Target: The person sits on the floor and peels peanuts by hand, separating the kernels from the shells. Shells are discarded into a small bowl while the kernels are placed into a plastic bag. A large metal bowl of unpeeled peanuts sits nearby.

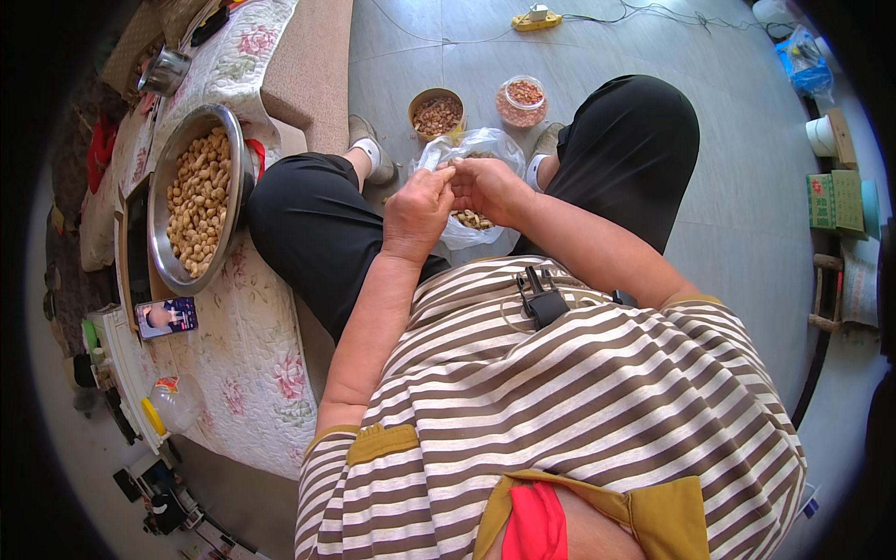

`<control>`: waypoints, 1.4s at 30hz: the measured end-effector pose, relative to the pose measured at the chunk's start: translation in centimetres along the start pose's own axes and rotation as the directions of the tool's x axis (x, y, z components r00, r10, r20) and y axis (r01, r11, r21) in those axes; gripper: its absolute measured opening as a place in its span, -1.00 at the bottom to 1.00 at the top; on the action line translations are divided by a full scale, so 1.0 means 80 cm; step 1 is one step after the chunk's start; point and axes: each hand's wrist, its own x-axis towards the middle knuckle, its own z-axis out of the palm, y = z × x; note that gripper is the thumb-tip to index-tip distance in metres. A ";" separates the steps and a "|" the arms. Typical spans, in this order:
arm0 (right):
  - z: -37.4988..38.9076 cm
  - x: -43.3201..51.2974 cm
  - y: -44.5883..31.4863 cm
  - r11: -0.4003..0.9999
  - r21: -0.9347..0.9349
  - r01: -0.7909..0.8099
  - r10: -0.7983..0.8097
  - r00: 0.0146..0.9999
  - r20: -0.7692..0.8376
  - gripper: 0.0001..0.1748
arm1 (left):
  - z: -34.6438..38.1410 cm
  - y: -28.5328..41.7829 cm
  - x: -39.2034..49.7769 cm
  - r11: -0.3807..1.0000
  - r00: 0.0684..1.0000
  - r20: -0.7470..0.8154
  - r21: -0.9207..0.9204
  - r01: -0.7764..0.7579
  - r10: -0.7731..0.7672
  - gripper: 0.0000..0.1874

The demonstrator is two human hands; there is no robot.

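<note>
My left hand [418, 215] and my right hand [492, 190] meet at the fingertips above a white plastic bag [467, 236] of peanut shells [473, 219] on the floor between my feet. The left fingers are bent in a pinch, while the right hand is cupped with its palm partly showing. Whatever may be between the fingertips is too small or too hidden to make out. Just beyond the bag stand a round tub [437, 115] and a clear plastic jar [522, 103], both with shelled peanuts inside. To my left, a steel basin [241, 150] of unshelled peanuts [198, 203] rests on the quilted cover.
The floral quilted cover [241, 350] carries a lit phone [166, 317], a clear jar with a yellow lid [175, 404] and a metal pot [165, 71]. A yellow power strip [536, 21] with cables lies on the far floor. Boxes [836, 201] stand along the right.
</note>
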 end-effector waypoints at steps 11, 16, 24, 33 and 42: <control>0.005 -0.004 -0.005 0.999 -0.017 0.035 -0.035 0.999 -0.013 -0.58 | 0.003 -0.012 0.000 0.974 0.993 0.059 -0.194 0.115 -0.105 -0.76; 0.006 -0.008 -0.008 0.997 -0.069 0.018 -0.021 0.999 -0.036 -0.59 | -0.001 -0.002 -0.001 0.990 0.994 0.083 -0.112 0.082 -0.073 -0.77; 0.010 -0.013 -0.012 0.985 -0.160 -0.062 0.047 0.994 -0.094 -0.58 | 0.009 -0.014 -0.001 0.887 0.942 0.145 -0.320 0.334 -0.303 -0.79; 0.017 -0.022 -0.020 0.931 -0.325 -0.164 0.040 0.933 -0.358 -0.61 | 0.007 -0.027 0.006 0.240 0.690 0.473 -0.701 0.671 -0.547 -0.77; 0.015 -0.026 -0.016 0.940 -0.334 -0.074 -0.005 0.973 -0.230 -0.49 | 0.002 -0.042 0.008 -0.231 0.577 0.670 -0.722 0.652 -0.467 -0.58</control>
